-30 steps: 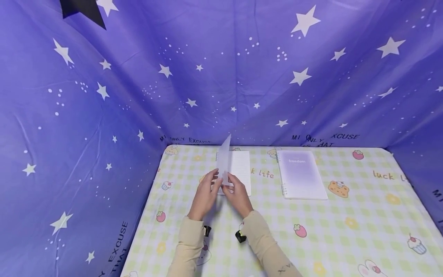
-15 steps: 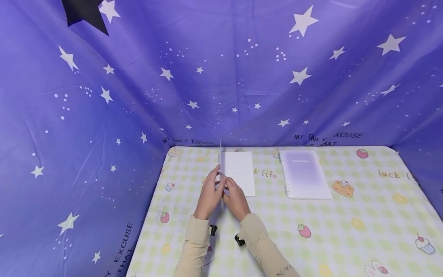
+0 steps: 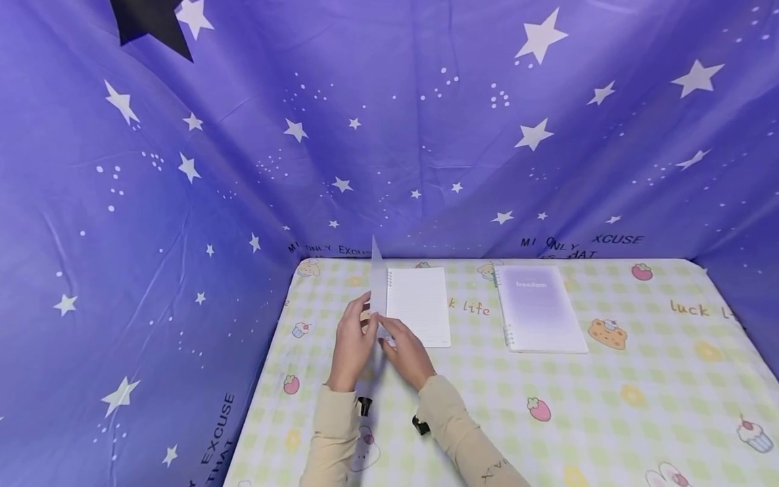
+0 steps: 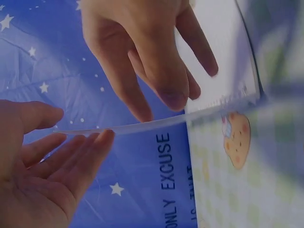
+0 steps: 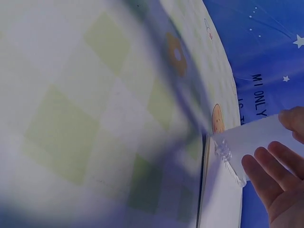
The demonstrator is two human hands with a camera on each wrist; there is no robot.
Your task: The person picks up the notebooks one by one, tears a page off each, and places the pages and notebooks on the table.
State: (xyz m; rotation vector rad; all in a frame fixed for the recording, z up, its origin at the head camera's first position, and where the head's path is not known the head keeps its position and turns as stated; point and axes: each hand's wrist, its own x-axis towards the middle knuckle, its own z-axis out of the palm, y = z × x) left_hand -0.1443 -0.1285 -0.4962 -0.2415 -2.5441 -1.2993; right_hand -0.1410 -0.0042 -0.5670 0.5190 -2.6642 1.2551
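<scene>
A ring-bound notebook (image 3: 418,308) lies open on the table's left half, lined page showing. Its pale, translucent cover (image 3: 378,277) stands up from the rings, leaning slightly left. On the cover's outer side is my left hand (image 3: 351,343); in the left wrist view its fingers touch the cover (image 4: 142,126) near the free edge, the thumb a little apart on the other side. My right hand (image 3: 406,348) is on the page side, with extended fingertips (image 4: 142,111) right at the cover's inner face. In the right wrist view, fingers (image 5: 259,178) reach along the cover beside the rings (image 5: 223,151).
A second spiral notebook (image 3: 541,311), closed, with a purple-and-white cover reading "freedom", lies to the right. A green-and-white checked cloth (image 3: 462,419) with cartoon prints covers the table. Purple star-printed curtains (image 3: 389,81) hang behind and at the sides.
The cover has swung left, from leaning over the page, through upright, to slightly past it. Both hands have shifted left with it, uncovering more of the lined page. The closed notebook stays put.
</scene>
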